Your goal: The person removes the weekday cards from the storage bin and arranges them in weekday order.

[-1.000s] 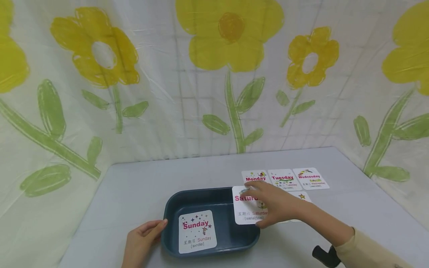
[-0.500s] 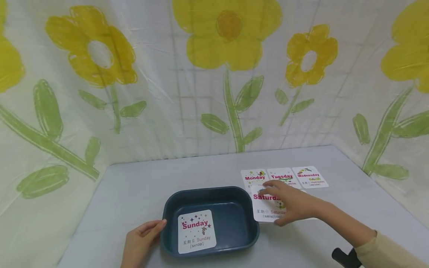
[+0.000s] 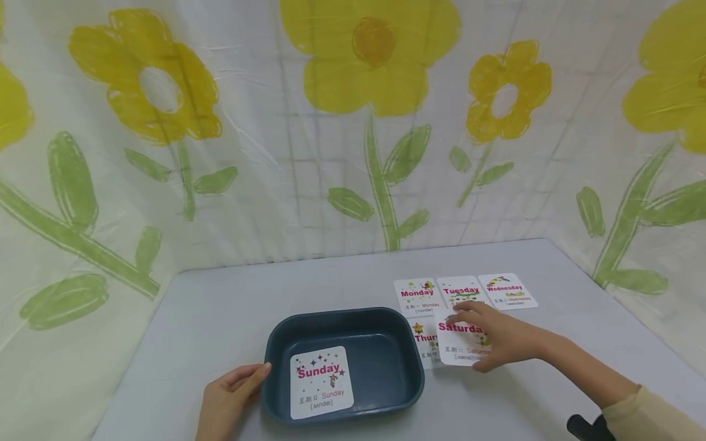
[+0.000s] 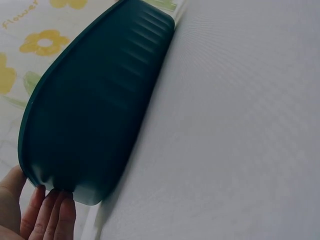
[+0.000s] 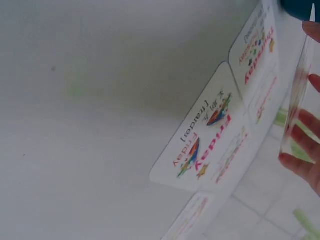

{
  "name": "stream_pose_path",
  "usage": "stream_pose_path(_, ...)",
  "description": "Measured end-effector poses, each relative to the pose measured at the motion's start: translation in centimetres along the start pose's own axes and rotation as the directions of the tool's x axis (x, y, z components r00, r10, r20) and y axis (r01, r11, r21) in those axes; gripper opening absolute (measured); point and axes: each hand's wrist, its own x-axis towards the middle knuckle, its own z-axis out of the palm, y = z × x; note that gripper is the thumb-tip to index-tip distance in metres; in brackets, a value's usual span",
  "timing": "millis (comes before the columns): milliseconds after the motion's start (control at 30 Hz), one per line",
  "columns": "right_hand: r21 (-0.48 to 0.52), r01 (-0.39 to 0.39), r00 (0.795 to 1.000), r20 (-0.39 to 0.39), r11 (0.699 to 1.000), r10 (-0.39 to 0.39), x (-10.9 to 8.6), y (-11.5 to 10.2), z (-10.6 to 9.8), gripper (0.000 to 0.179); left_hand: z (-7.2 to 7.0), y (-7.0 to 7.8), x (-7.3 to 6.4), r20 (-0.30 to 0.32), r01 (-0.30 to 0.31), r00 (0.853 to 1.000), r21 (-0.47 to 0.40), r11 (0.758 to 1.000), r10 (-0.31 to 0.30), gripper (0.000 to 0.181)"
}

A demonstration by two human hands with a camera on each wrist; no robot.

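Observation:
My right hand [image 3: 507, 340] grips the white Saturday card [image 3: 460, 352] by its edges, thumb low and fingers high. The card is held above the table, overlapping the Thursday card [image 3: 423, 349] in the head view. Seen edge-on in the right wrist view, the Saturday card [image 5: 300, 82] stands over the Friday card [image 5: 200, 132], which it and my hand hide in the head view. At the left end of a dark blue-green plastic tray [image 3: 386, 367], my left hand [image 3: 228, 395] pinches the rim, its fingers against the outer wall in the left wrist view. The Sunday card [image 3: 322, 392] lies inside the tray.
Behind my right hand lie the Monday card [image 3: 417, 296], the Tuesday card [image 3: 463, 288] and the Wednesday card [image 3: 507, 291] in a row. A flower-printed curtain [image 3: 254, 202] hangs behind the white table [image 3: 309, 278]. A black object [image 3: 589, 427] shows beside my right sleeve.
My right hand has carried the Saturday card rightward from over the tray's right end to over the laid-out cards. My left hand has stayed on the tray rim.

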Motion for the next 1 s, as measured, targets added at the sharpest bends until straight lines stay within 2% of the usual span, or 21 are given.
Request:
stream_pose_path(233,0.041,-0.017,1.0,-0.006,0.999,0.017,-0.6,1.5,0.0,0.073,0.1,-0.1,0.2,-0.003,0.012,1.0,0.024,1.0,-0.011,0.078)
stream_pose_path(400,0.032,-0.027,0.999,-0.018,0.999,0.028,-1.0,2.9,0.0,0.072,0.2,-0.1,0.3,-0.013,0.027,1.0,0.031,0.999,-0.027,0.076)
stream_pose_path(700,0.041,-0.082,0.997,-0.002,0.996,0.082,-2.3,6.5,0.0,0.071,0.2,-0.4,0.5,-0.008,0.024,1.0,0.028,0.999,-0.024,0.076)
stream_pose_path(1000,0.019,-0.085,0.996,-0.009,0.996,0.085,-3.7,9.4,-0.2,0.072,0.1,-0.4,0.5,-0.002,0.024,1.0,0.019,1.0,-0.024,0.076)
